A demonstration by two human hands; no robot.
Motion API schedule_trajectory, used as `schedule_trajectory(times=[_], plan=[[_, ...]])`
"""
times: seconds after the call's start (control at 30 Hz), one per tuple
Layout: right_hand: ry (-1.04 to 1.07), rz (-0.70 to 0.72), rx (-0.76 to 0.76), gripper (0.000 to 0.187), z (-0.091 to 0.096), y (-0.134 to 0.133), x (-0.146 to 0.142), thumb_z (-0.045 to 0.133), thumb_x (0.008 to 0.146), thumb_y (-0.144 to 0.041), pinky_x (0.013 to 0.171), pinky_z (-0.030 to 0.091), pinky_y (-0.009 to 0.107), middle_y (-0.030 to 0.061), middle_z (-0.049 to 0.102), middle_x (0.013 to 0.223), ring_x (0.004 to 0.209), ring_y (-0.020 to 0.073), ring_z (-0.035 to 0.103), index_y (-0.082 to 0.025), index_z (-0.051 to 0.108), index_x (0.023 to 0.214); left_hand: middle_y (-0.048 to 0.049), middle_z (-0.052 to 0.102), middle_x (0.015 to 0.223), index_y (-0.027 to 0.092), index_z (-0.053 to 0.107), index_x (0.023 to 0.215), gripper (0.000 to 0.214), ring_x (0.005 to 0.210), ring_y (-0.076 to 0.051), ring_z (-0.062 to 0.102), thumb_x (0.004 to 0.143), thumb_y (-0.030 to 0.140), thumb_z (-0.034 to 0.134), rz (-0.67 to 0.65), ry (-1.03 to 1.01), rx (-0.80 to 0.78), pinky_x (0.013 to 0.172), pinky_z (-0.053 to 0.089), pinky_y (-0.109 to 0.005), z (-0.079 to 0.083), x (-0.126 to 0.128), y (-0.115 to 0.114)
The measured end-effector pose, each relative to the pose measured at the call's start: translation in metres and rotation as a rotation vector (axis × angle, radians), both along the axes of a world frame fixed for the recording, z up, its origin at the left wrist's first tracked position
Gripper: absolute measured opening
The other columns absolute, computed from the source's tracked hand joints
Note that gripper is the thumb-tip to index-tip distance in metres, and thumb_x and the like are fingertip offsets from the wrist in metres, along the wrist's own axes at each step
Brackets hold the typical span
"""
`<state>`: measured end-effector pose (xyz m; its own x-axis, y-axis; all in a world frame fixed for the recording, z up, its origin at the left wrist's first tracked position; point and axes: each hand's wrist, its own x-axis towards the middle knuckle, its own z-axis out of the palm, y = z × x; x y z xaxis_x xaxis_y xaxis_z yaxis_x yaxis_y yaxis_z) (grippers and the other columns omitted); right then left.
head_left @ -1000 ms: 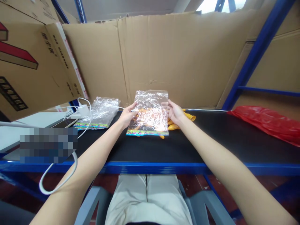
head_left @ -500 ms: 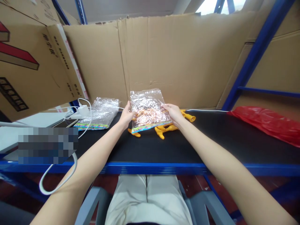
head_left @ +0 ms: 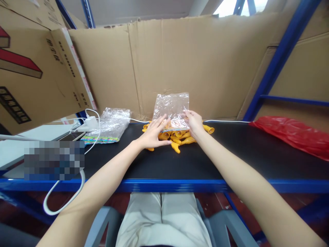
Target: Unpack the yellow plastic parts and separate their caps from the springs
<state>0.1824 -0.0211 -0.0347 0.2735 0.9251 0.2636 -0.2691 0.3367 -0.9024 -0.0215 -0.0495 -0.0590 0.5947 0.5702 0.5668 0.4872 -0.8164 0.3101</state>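
Note:
A clear plastic bag [head_left: 171, 106] stands tilted up over a heap of yellow-orange hollow plastic pieces [head_left: 177, 139] on the black tabletop. My right hand [head_left: 194, 122] pinches the bag's right edge. My left hand [head_left: 154, 132] is open, fingers spread, across the bag's lower left part and the pieces under it; whether it presses on the bag I cannot tell. The bag's lower edge is partly hidden by my left hand. Some of the pieces show orange through the film.
More clear bags with a colourful printed edge [head_left: 108, 127] lie to the left, beside a white plug [head_left: 92, 122] and cables. A red plastic bag [head_left: 290, 135] lies at the right. Cardboard [head_left: 200, 65] walls the back; a blue beam [head_left: 169, 185] edges the table's front.
My left hand has let go of the bag's left edge and spread out lower and to the right. The bag has moved right and back, uncovering more yellow pieces.

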Motion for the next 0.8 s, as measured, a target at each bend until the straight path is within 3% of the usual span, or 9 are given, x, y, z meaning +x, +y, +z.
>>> schedule_trajectory(times=[0.13,0.23,0.43,0.6,0.8], plan=[[0.012,0.036,0.007,0.008,-0.002,0.002,0.0,0.058,0.082,-0.022,0.044,0.037,0.015,-0.0011,0.066,0.066,0.048,0.0052,0.053,-0.019,0.061,0.075,-0.0022,0.029,0.154,0.036,0.045,0.137,0.05,0.143,-0.026,0.022,0.088,0.031,0.053,-0.008,0.008,-0.008,0.115,0.007,-0.052,-0.003,0.002,0.002],[0.002,0.086,0.013,0.006,-0.004,0.003,0.001,0.059,0.081,-0.024,0.047,0.042,0.017,-0.0008,0.067,0.072,0.054,0.0075,0.058,-0.02,0.06,0.078,-0.0004,0.037,0.15,0.036,0.051,0.132,0.044,0.142,-0.022,0.026,0.091,0.022,0.044,0.033,-0.006,-0.007,0.115,0.008,-0.052,-0.004,-0.001,0.006],[-0.009,0.145,-0.004,0.004,-0.006,0.004,0.002,0.058,0.08,-0.023,0.047,0.044,0.019,-0.0008,0.068,0.078,0.058,0.0082,0.059,-0.02,0.061,0.079,-0.0019,0.045,0.145,0.032,0.055,0.129,0.052,0.139,-0.02,0.032,0.085,0.007,0.039,0.073,-0.014,0.02,0.115,0.012,-0.051,-0.004,-0.005,0.01],[-0.024,0.139,0.018,0.006,-0.003,0.0,0.0,0.061,0.074,-0.016,0.056,0.05,0.021,-0.0007,0.068,0.079,0.069,0.0102,0.061,-0.019,0.061,0.08,-0.0049,0.052,0.139,0.026,0.061,0.123,0.055,0.133,-0.022,0.041,0.076,0.004,0.045,0.131,0.03,-0.009,0.115,0.011,-0.051,0.003,-0.009,0.01],[-0.048,0.176,0.038,0.012,-0.003,-0.001,0.0,0.06,0.076,-0.013,0.067,0.053,0.025,0.0035,0.071,0.086,0.079,0.0124,0.066,-0.018,0.062,0.088,-0.0061,0.062,0.125,0.026,0.071,0.1,0.046,0.13,-0.029,0.044,0.068,0.0,0.051,0.413,-0.033,0.024,0.115,0.018,-0.048,0.02,-0.042,0.022]])
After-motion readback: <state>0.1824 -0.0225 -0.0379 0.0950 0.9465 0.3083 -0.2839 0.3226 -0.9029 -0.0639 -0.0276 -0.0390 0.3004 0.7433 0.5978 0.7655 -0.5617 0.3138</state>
